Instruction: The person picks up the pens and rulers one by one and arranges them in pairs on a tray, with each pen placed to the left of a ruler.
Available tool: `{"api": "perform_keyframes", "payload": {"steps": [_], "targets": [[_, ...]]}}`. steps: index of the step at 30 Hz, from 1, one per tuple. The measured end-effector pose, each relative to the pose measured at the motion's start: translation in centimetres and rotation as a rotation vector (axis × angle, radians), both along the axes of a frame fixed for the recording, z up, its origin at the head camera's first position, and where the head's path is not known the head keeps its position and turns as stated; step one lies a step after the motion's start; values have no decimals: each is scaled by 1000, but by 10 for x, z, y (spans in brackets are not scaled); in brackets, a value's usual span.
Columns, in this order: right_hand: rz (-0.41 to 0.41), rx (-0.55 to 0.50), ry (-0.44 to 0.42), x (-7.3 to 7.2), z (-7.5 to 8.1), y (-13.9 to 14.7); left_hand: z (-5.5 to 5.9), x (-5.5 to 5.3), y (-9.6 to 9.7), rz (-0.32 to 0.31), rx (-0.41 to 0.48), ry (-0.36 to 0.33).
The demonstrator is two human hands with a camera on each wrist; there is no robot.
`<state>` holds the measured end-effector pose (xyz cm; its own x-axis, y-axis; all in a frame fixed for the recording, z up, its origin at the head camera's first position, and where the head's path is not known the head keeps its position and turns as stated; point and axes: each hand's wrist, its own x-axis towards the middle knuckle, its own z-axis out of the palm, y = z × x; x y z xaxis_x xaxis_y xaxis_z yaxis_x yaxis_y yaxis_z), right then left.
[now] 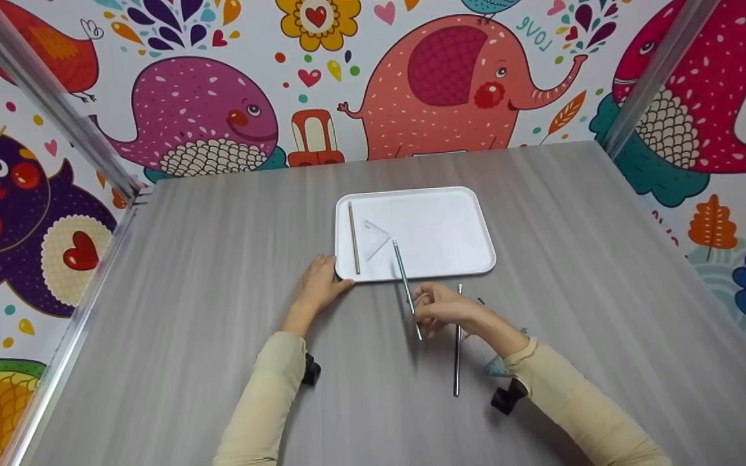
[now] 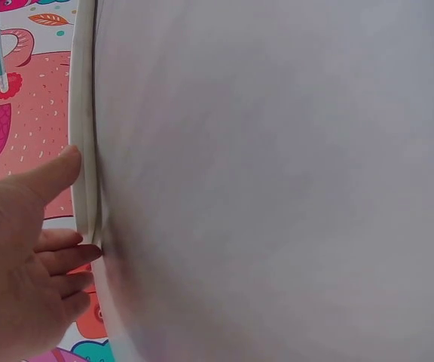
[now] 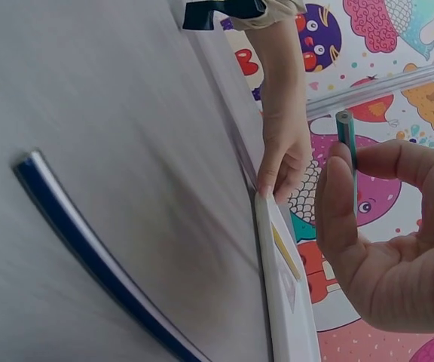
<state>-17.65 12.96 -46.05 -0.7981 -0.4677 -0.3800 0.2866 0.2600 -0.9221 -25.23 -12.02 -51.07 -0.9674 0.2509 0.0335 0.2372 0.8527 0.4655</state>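
A white tray [image 1: 425,233] lies on the table. Inside, near its left side, are a gold-coloured pencil [image 1: 354,239] and a clear set square [image 1: 375,241]. My left hand [image 1: 320,285] rests against the tray's front left corner, its thumb along the rim [image 2: 85,128] and its fingers loosely extended. Between thumb and fingers, my right hand [image 1: 441,307] pinches a green pencil [image 1: 405,285]. That pencil is raised, one end reaching over the tray's front edge. A dark pencil [image 1: 456,362] lies on the table beneath the right hand; it looks dark blue in the right wrist view.
Below the right wrist lies a light blue piece [image 1: 497,367], mostly hidden by the forearm. Small dark bits of another thing [image 1: 481,301] show beside the right hand. The grey table [image 1: 230,259] meets patterned walls at the back and sides.
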Motion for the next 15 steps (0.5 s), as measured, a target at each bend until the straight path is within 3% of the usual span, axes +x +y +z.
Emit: {"api": "perform_keyframes", "payload": {"steps": [10,15], "targets": [[-57,43,-10,-15,1,2,-1,-2,0,-30,2,63],[-71,39,-5,-24,0,4,0,-2,0,-29,-2,48]]}}
